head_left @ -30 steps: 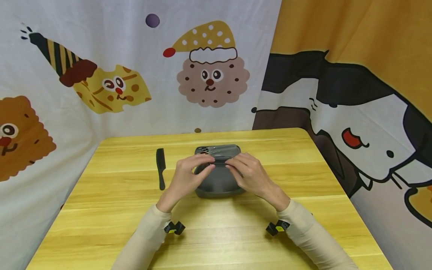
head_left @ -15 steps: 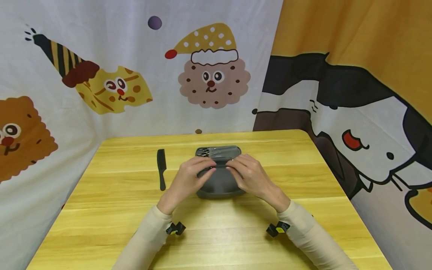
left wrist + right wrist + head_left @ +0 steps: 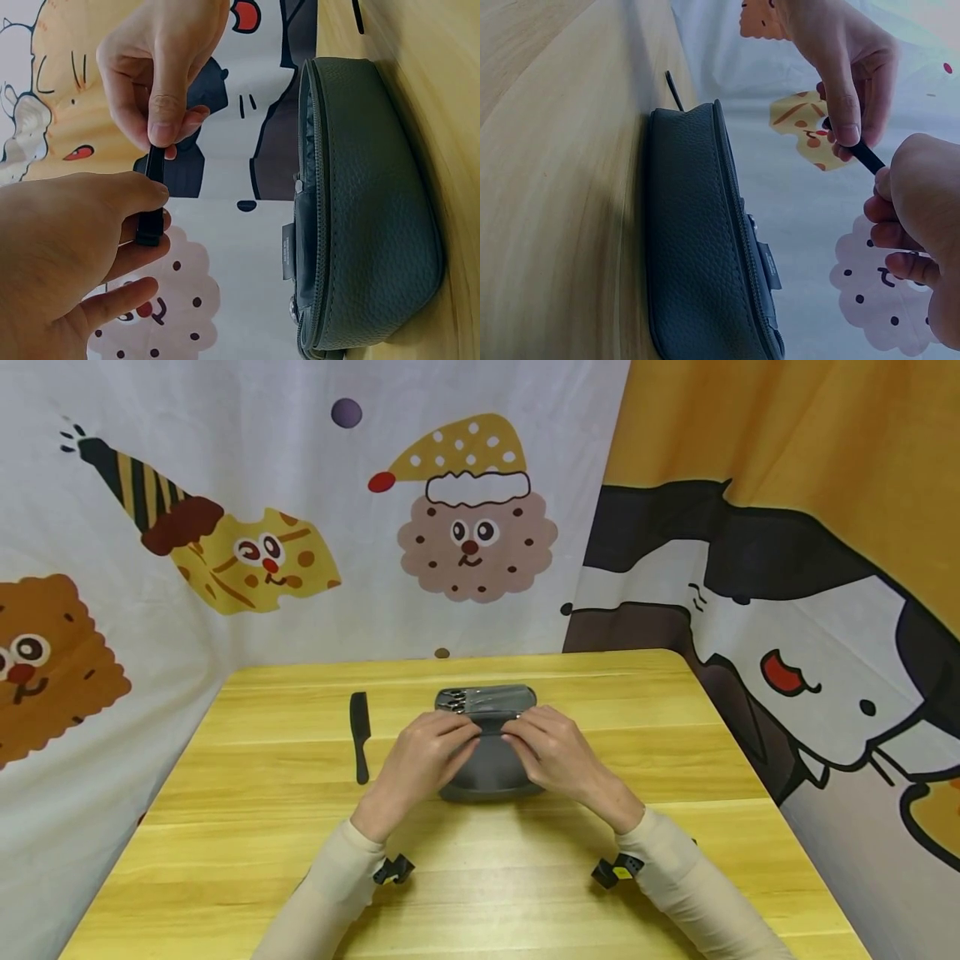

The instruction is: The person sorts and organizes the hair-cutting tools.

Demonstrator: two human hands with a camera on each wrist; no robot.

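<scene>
A slim black bar spans the gap between both hands, held above an open grey zip pouch. My left hand pinches one end between thumb and fingers. The other end is pinched by my right hand; in the right wrist view the bar slants between the fingertips. What kind of thing it is cannot be told, since fingers cover both ends. In the pouch's far half, silver metal tools sit in a pocket beside a clear cover. The pouch's near half is partly hidden by the hands.
A black comb lies on the wooden table, left of the pouch. A printed curtain hangs behind the table and along its sides. A small dark tag sticks up from the pouch.
My left hand has turned slightly and its thumb and fingers have come closer together. The right hand stays nearly still. The head view has shifted a little; pouch and comb lie as before.
</scene>
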